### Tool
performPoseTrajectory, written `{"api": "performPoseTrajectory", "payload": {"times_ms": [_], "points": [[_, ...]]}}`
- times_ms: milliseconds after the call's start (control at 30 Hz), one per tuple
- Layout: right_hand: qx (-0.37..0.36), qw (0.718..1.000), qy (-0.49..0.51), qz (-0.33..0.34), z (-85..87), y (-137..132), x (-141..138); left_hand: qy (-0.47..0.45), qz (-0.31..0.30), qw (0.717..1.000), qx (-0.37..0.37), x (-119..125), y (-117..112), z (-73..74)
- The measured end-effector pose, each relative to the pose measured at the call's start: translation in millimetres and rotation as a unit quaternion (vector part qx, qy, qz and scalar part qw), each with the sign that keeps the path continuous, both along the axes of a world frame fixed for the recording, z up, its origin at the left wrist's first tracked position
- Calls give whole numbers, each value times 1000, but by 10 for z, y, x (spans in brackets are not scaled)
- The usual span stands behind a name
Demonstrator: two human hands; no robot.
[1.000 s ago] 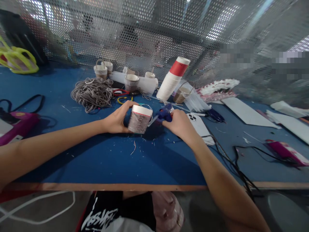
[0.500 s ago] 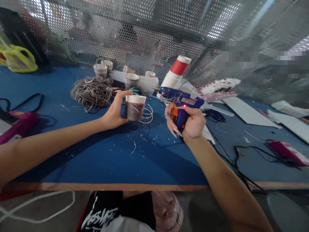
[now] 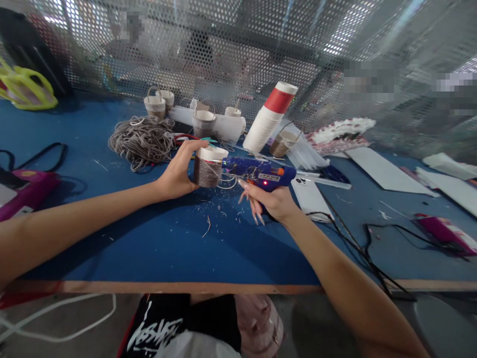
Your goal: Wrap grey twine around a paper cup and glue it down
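My left hand (image 3: 179, 171) grips a paper cup (image 3: 207, 166) wound round with grey cord, holding it just above the blue table (image 3: 156, 238). My right hand (image 3: 266, 199) holds a blue hot glue gun (image 3: 261, 172) level, its nozzle touching the cup's right side near the rim. A red light glows on the gun. Loose cord loops hang under the cup. A white phone (image 3: 311, 199) lies just right of my right hand.
A bundle of grey cord (image 3: 141, 139), small cord-wrapped cups (image 3: 155, 105), a tilted stack of paper cups (image 3: 270, 117) and glue sticks (image 3: 307, 159) lie behind. Pink glue guns (image 3: 26, 191) lie at left and right (image 3: 443, 231). Black cables (image 3: 357, 243) run right. A perforated metal screen (image 3: 231, 44) stands behind.
My right hand lifted the glue gun off the table, then lowered and turned it so the nozzle meets the cup. My left hand raised the cup upright and held it.
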State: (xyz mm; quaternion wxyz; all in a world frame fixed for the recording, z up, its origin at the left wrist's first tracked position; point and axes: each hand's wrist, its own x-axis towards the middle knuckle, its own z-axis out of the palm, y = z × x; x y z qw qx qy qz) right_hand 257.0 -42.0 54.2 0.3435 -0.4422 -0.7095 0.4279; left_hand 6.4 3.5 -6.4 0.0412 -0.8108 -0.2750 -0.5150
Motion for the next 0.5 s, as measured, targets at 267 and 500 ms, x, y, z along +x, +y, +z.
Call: {"api": "performPoseTrajectory", "payload": {"times_ms": [267,500], "points": [[20,999,-35,-10,-17,22,8,2,9,1000,-29,10,-35,33],[16,999,-39,-21,-17,28,14,-6,0,999,-35,4,-45,44]]}}
